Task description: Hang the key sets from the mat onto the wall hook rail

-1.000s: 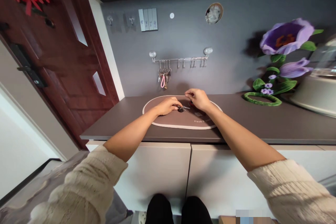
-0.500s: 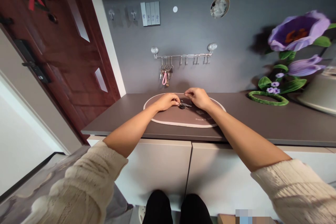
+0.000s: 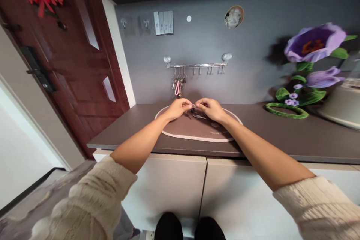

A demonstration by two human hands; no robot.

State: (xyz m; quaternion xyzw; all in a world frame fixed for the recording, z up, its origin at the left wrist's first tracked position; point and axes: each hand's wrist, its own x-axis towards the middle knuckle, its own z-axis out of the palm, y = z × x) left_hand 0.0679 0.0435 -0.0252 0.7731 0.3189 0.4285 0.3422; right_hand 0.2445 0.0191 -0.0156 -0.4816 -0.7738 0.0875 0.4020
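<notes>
My left hand [image 3: 180,108] is closed in a pinch on a key ring [image 3: 193,105], with a dark-headed key [image 3: 192,111] hanging from it. Opposite it, my right hand [image 3: 209,108] also pinches, its fingertips at the ring's right side. A silver key [image 3: 200,116] lies just below on the brown oval mat [image 3: 185,131]; whether it is joined to the ring I cannot tell. Behind my hands, several keys [image 3: 180,80] and a pink loop [image 3: 177,88] hang from a clear hook rail [image 3: 197,65] on the wall.
A purple flower ornament [image 3: 312,45] with a green ring base [image 3: 287,110] stands on the dark counter [image 3: 261,135] at the right, beside a pale lamp-like shade [image 3: 343,101]. A red-brown door [image 3: 75,67] is at the left. White cabinet doors [image 3: 168,183] are below.
My right hand has come down and left to the key ring beside my left hand. The ring is lifted, and the dark-headed key now hangs instead of lying on the mat.
</notes>
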